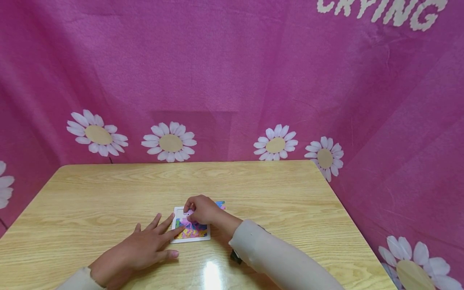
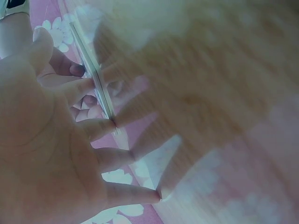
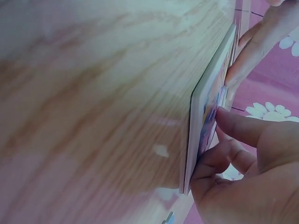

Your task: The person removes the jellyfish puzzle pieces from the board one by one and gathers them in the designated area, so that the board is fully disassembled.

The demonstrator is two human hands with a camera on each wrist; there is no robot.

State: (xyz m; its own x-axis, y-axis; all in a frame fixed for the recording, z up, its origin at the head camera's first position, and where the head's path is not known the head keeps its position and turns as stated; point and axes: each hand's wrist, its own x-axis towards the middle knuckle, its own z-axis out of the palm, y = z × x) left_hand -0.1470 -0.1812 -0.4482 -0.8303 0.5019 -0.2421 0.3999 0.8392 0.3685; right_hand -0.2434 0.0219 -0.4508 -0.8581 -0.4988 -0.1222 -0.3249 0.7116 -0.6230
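A small jigsaw puzzle (image 1: 191, 233) in a white frame lies on the table, its picture bright with pink, purple, blue and yellow. Bare pale backing shows at its upper left. My right hand (image 1: 204, 210) is over the upper part, thumb and fingers bent together around a pinkish puzzle piece (image 1: 189, 214) close over the board. My left hand (image 1: 146, 246) lies with fingers spread, one fingertip on the puzzle and another at the frame's left edge. In the right wrist view the thumb of the right hand (image 3: 261, 158) meets the picture while its curled fingers are at the frame's edge.
More colourful puzzle pieces (image 1: 220, 204) lie just beyond the right hand, partly covered by it. A small dark object (image 1: 235, 257) shows under the right sleeve. The wooden table (image 1: 108, 193) ends at a pink flowered cloth (image 1: 217, 80) behind and beside it.
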